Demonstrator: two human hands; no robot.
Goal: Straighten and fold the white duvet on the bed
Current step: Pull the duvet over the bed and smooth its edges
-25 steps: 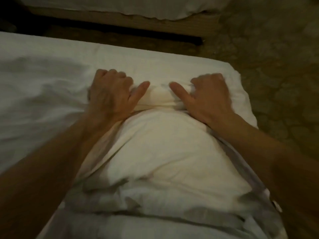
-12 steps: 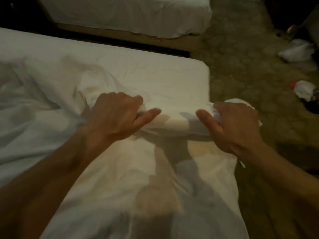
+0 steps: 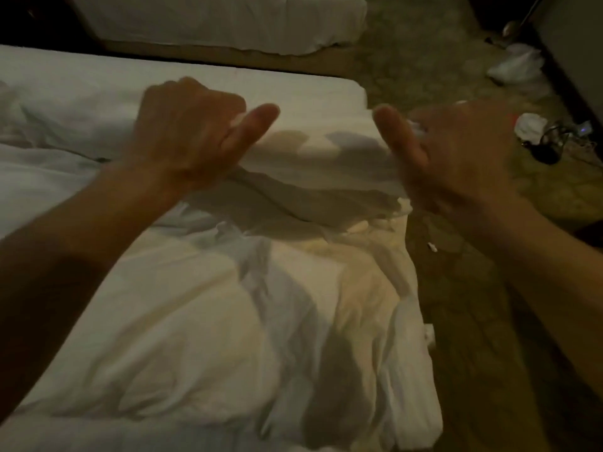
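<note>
The white duvet (image 3: 228,321) lies crumpled over the near part of the bed (image 3: 98,89), its top edge lifted into a taut band between my hands. My left hand (image 3: 189,135) grips that edge with curled fingers, thumb pointing right. My right hand (image 3: 456,151) grips the other end of the same edge, just past the bed's right side, thumb pointing left. The raised fold casts a shadow on the duvet below it.
A second white bed (image 3: 212,24) stands beyond a dark gap at the top. Patterned carpet (image 3: 473,321) runs along the right. White crumpled items (image 3: 518,65) and a dark object with cables (image 3: 551,145) lie on the floor at the far right.
Both hands have lifted the duvet's edge off the bed and pulled it apart, the right hand moving out past the mattress side. The duvet below has spread out toward me.
</note>
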